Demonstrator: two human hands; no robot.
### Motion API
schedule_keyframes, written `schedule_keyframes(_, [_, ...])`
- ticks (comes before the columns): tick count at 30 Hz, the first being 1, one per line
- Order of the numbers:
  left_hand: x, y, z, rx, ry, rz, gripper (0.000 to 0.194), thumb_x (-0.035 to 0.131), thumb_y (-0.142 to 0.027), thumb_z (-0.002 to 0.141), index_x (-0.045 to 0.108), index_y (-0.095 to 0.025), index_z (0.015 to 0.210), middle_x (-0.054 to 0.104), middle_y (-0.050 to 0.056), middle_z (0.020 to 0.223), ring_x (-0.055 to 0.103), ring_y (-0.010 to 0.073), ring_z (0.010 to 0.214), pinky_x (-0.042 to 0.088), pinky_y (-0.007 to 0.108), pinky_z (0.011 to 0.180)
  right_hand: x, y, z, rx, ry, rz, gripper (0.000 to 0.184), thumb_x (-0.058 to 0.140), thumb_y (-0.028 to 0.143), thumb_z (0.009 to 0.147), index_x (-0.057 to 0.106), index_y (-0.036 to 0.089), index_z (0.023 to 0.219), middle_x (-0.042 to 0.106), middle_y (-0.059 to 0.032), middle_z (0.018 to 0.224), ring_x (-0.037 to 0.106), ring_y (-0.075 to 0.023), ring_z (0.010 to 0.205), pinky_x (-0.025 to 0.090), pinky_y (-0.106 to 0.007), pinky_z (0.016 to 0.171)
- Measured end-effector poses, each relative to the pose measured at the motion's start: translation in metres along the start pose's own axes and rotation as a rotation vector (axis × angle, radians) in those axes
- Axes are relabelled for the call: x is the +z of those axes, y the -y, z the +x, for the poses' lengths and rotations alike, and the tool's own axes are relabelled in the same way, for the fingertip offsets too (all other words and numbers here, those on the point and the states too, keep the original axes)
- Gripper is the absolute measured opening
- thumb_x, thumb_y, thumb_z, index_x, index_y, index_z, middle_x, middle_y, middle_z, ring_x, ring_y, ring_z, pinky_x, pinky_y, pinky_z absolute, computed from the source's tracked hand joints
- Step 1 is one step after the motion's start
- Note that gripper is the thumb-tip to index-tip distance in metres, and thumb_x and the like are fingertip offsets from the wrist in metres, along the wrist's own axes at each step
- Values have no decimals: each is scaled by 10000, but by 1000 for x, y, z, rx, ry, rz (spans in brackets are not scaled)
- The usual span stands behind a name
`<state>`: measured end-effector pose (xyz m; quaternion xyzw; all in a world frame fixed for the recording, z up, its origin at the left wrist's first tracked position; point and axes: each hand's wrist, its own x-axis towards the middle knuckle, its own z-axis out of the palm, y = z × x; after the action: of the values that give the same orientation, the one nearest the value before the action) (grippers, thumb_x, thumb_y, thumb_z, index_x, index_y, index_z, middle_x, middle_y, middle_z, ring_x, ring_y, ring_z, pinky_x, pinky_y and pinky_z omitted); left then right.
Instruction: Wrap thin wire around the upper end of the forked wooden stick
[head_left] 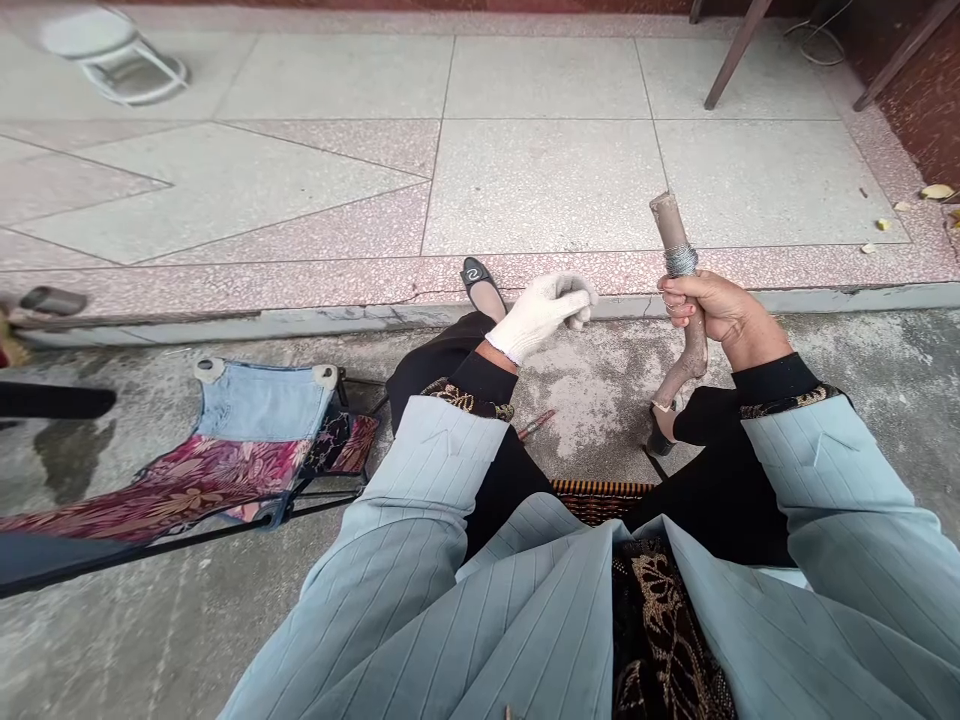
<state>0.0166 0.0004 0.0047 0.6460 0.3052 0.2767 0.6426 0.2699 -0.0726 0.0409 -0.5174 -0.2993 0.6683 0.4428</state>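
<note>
My right hand (pixel 709 305) is bare and wrapped round a crooked wooden stick (pixel 694 350), holding it nearly upright. Just above the fingers, several turns of thin grey metal wire (pixel 681 260) are wound round the stick. The stick's lower end comes down beside my right shoe (pixel 660 435). My left hand (pixel 544 315), in a white knitted glove, is raised to the left of the stick and apart from it. Its fingers are curled together; whether something thin is pinched in them cannot be made out.
A slim reddish tool (pixel 536 425) lies on the concrete between my legs. At the left stands a folding chair (pixel 240 470) with floral fabric. Ahead is a raised tiled step (pixel 540 190), with a white stool (pixel 124 55) at far left and dark wooden legs (pixel 739 50) at far right.
</note>
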Motion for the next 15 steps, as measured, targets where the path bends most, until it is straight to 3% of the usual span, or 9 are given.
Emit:
schedule_keyframes(5, [6,-3,0,-21,50,-53,214,640,-280,774,678,-153,943,468,-56,535,377,46,424,296,179,410,6,-5,5,65,7,97,283,825,151,619,565,156,732,438,74,546,286,-23,415,349,-170,386])
schedule_keyframes(8, [7,-8,-2,-34,48,-19,196,668,-314,760,696,-137,839,523,-26,573,336,30,415,252,193,398,9,-9,9,60,-65,75,275,820,131,620,595,146,777,537,42,597,331,-25,416,368,-174,383])
schedule_keyframes(12, [4,-6,0,-79,18,-69,205,691,-351,753,670,-147,749,485,-35,523,309,32,384,214,205,376,9,-9,10,-93,-266,-13,231,793,156,668,609,154,807,666,-15,746,412,-42,437,396,-193,388])
schedule_keyframes(15, [0,-1,3,-130,33,-149,233,695,-374,752,615,-165,686,389,-61,448,261,39,354,201,217,360,11,-3,7,-228,-308,-8,247,799,205,687,581,186,801,676,6,787,403,-41,449,401,-195,408])
